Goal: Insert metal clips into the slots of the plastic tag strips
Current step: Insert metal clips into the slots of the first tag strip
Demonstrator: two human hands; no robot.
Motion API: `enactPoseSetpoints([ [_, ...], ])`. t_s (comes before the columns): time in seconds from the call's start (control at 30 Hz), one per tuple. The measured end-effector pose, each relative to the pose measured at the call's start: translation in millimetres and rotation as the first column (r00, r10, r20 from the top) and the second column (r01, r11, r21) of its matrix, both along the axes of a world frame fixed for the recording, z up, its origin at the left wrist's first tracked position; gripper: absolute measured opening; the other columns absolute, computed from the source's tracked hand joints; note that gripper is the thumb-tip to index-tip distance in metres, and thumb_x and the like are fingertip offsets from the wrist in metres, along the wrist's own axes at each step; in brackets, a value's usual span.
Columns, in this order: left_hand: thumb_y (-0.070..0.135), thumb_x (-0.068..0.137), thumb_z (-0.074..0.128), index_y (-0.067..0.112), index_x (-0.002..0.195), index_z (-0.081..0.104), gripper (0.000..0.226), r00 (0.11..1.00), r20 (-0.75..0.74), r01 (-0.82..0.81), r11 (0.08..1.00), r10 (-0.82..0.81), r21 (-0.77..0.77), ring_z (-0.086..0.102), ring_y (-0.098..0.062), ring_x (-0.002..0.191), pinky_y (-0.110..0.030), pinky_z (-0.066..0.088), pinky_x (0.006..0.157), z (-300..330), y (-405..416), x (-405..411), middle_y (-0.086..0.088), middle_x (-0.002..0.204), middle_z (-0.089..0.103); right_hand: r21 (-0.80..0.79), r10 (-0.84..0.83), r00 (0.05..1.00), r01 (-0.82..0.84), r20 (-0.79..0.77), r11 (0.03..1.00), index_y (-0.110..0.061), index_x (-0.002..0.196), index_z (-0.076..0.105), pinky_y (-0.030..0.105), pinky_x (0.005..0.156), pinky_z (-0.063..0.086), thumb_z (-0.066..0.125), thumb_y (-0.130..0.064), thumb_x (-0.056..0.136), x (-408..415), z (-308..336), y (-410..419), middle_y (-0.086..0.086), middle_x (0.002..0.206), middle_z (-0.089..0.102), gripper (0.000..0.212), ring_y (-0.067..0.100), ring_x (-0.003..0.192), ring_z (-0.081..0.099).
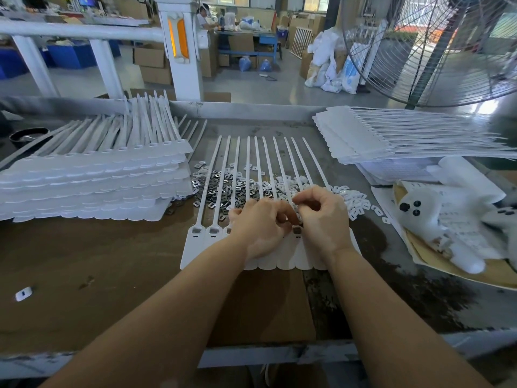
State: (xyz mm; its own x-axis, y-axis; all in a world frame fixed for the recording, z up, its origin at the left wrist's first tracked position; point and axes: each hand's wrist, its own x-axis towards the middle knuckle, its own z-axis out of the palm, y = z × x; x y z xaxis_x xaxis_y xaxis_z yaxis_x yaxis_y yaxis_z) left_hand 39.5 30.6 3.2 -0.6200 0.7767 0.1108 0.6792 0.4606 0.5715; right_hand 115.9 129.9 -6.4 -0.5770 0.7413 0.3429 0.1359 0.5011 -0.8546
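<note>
A: Where was the work placed?

B: A white plastic strip of joined tags with long thin tails was laid flat on the worn grey metal workbench, its tails spread across a loose heap of small rectangular metal clips.

A: And the hands?

B: The left hand and the right hand were held close together over the row of slots, fingers curled inward. A small clip appeared to be pinched at the right fingertips; what, if anything, was gripped by the left could not be told.

A: Which step was judged to be in hand?

B: Seating a clip near the middle of the row. The two leftmost slots seemed already filled.

A: What was called for next?

B: The clip would need to be squared to its slot and pressed home, then another picked from the heap.
</note>
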Motion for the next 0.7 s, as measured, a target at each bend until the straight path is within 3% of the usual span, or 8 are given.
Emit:
enactPoseSetpoints([
  [0.23,0.036,0.090,0.054,0.053,0.063,0.050,0.032,0.999,-0.027,0.027,0.999,-0.028,-0.037,0.034,-0.012,0.103,-0.035,0.016,0.081,-2.4,1.6,-2.1,0.017,0.089,0.045,-0.007,-0.002,1.000,0.002,0.009,1.000,-0.016,0.076,0.066,0.041,0.080,0.052,0.054,0.003,0.081,-0.4,0.4,-0.1,-0.001,0.077,0.063,0.023,0.020,0.083,0.060],
  [0.4,0.031,0.086,0.059,0.045,0.073,0.049,0.022,1.000,0.004,0.005,1.000,-0.005,0.022,0.041,-0.011,0.102,-0.033,0.018,0.077,-4.5,0.9,-2.9,0.022,0.077,0.050,0.009,-0.004,1.000,0.004,0.022,1.000,-0.015,0.077,0.067,0.036,0.079,0.052,0.054,0.004,0.081,0.6,0.9,-0.3,-0.003,0.076,0.062,0.023,0.019,0.082,0.060],
  [0.7,0.032,0.085,0.060,0.042,0.079,0.056,0.012,0.999,0.052,0.004,1.000,-0.005,0.025,0.048,-0.011,0.106,-0.034,0.021,0.079,-2.4,1.0,-3.9,0.025,0.077,0.052,0.068,-0.001,0.999,-0.002,0.050,0.998,-0.017,0.076,0.065,0.032,0.078,0.051,0.053,0.006,0.077,-0.4,0.6,-0.3,-0.006,0.076,0.061,0.026,0.017,0.083,0.060],
])
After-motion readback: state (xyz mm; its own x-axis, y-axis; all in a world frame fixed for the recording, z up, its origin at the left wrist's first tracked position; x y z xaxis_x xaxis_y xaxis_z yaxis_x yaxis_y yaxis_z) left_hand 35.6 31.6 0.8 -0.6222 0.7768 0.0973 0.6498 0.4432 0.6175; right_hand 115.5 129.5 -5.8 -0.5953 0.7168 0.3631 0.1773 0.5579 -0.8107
